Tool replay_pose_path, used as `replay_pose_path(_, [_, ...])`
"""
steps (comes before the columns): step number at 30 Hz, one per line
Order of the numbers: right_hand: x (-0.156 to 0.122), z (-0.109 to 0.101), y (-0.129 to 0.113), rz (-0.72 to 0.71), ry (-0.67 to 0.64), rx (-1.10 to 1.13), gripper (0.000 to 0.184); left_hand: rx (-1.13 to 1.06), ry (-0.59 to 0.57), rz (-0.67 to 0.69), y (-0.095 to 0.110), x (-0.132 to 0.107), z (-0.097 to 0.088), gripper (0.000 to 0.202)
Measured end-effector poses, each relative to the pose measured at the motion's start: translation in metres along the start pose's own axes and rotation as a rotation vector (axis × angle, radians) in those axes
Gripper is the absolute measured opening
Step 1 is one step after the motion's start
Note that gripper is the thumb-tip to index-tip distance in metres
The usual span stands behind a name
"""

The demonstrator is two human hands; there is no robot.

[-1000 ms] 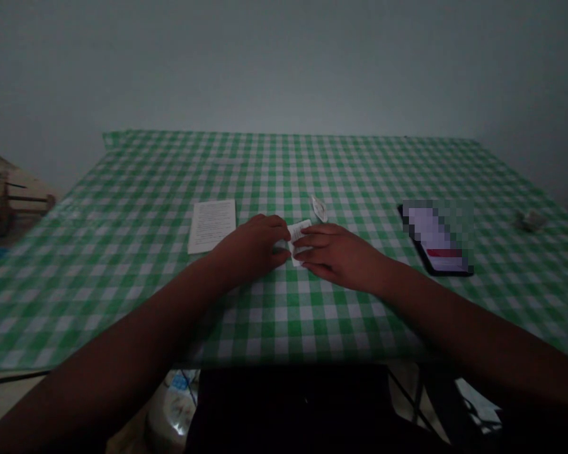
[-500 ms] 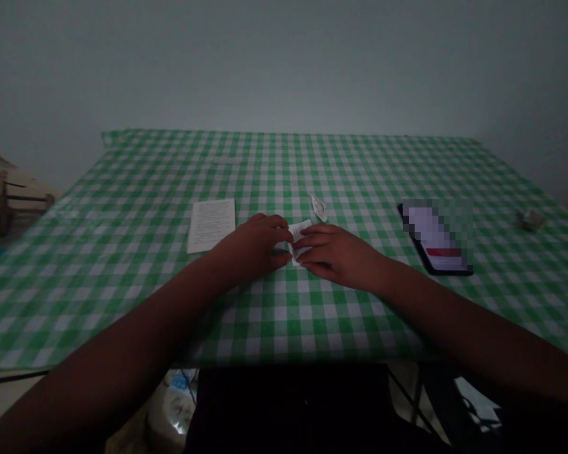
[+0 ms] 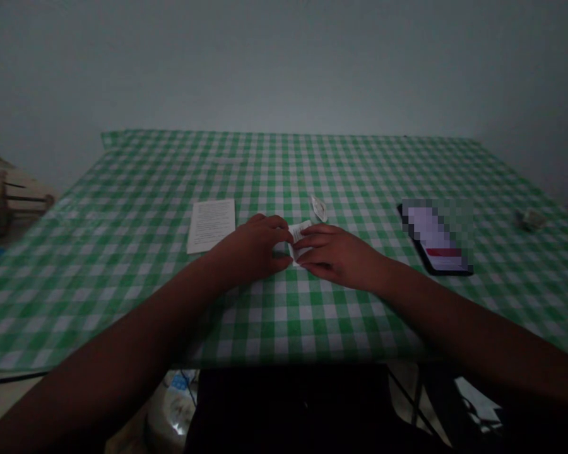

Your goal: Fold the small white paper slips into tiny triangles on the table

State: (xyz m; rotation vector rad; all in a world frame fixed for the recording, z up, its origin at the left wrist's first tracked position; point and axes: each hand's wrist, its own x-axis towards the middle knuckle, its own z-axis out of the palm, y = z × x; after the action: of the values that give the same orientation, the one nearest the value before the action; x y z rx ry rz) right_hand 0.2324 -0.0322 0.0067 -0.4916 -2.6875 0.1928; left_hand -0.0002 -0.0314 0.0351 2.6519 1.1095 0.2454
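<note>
Between my hands on the tabletop lies a small white printed paper point(image 3: 299, 233), partly covered by my fingers and looking folded or creased. My left hand point(image 3: 260, 246) pinches at its left edge with thumb and fingers. On the right side, my right hand point(image 3: 343, 252) grips the same paper, its fingertips laid over it. Just beyond the right fingertips sits a small crumpled whitish scrap point(image 3: 319, 208). Beside my left wrist, a larger sheet or pad with printed lines point(image 3: 212, 224) lies flat.
A green-and-white checked cloth point(image 3: 274, 321) covers the table, which meets a plain wall point(image 3: 284, 69). A phone point(image 3: 435, 243) with a lit, blurred screen lies right of my right hand. Farther right is a small crumpled object point(image 3: 531, 219). A wooden frame point(image 3: 2, 195) stands off the left side.
</note>
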Motion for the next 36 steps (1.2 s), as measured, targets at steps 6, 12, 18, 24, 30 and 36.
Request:
replay_pose_path(6, [-0.001, 0.0, 0.001, 0.005, -0.015, -0.011, 0.021, -0.015, 0.008, -0.002, 0.001, 0.0, 0.0, 0.023])
replay_pose_path(12, [-0.001, 0.0, 0.001, 0.02, -0.01, 0.025, 0.022, -0.033, 0.041, -0.026, -0.001, 0.001, 0.005, 0.02])
replay_pose_path(18, [0.0, -0.002, -0.002, 0.022, -0.015, 0.041, 0.022, -0.044, 0.033, -0.059, 0.003, 0.001, 0.004, 0.02])
replay_pose_path(24, [0.001, -0.007, -0.003, 0.044, -0.018, 0.084, 0.021, -0.03, 0.027, -0.058, 0.003, -0.001, 0.004, 0.023])
replay_pose_path(30, [-0.002, -0.012, 0.005, 0.197, 0.025, 0.094, 0.018, -0.007, 0.036, -0.037, 0.003, -0.002, 0.007, 0.027])
replay_pose_path(36, [-0.001, -0.007, 0.009, 0.26, 0.05, 0.092, 0.015, -0.01, 0.049, -0.054, 0.003, -0.001, 0.008, 0.027])
